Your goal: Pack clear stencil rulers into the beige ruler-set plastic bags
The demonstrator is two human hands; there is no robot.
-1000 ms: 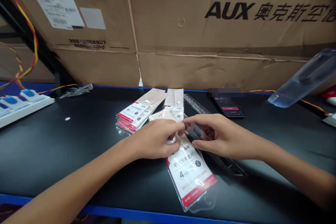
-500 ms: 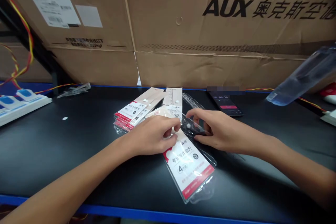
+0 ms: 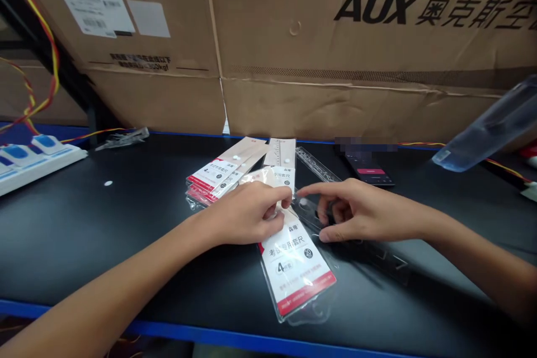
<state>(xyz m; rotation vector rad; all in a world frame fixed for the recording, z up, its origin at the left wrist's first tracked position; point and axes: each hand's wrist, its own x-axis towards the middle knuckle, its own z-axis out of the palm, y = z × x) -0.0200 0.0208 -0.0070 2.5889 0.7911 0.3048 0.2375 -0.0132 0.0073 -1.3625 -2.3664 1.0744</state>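
My left hand (image 3: 255, 215) has its fingers curled onto the upper part of a ruler set packet (image 3: 293, 277), a clear sleeve with a white and red card. The packet lies slanted towards the front of the table. To its right, my right hand (image 3: 356, 210) hovers with the index finger stretched out and the thumb apart. Beneath that hand lies clear plastic, seemingly a transparent ruler (image 3: 384, 260), partly hidden. Another clear ruler (image 3: 316, 163) rests behind it. More packets (image 3: 216, 173) are stacked beyond my left hand, and one packet (image 3: 282, 151) lies beside them.
A phone (image 3: 367, 170) lies at the back right, near a tilted clear plastic object (image 3: 482, 128). On the left are a power strip (image 3: 42, 162), a small white disc (image 3: 108, 183) and crumpled plastic (image 3: 123, 139). A large cardboard box (image 3: 268, 100) stands behind the table.
My right hand has shifted slightly right and its index finger has straightened. The clear ruler beneath it now extends further right. The packet's lower end has swung slightly left.
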